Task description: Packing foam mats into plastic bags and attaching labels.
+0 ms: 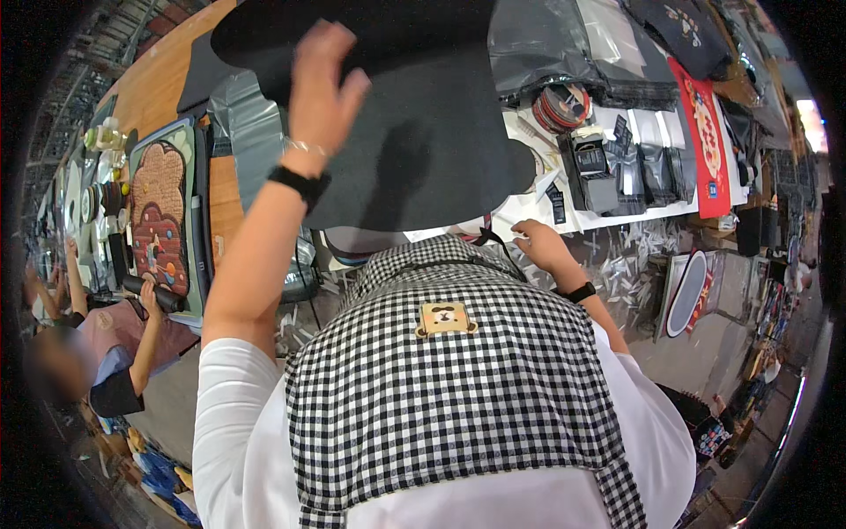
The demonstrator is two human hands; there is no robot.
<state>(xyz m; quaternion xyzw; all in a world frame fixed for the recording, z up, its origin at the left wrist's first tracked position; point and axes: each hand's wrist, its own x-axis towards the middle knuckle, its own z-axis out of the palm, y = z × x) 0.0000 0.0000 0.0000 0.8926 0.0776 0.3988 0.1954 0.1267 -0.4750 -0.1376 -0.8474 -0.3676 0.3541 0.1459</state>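
A large black felt sheet lies across the wooden table in front of me. My left hand rests flat on its left part, fingers spread, holding nothing. My right hand sits low at the sheet's near right edge, fingers curled by a thin black strap; whether it grips anything I cannot tell. Both wrists carry black bands. A black-and-white checked apron with a small bear-shaped badge fills the lower middle.
A brown tufted rug in a frame lies at the left, where another person holds a black tool. Grey plastic bags, rolls of tape, black packets and a red cloth lie at the right. White scraps litter the floor.
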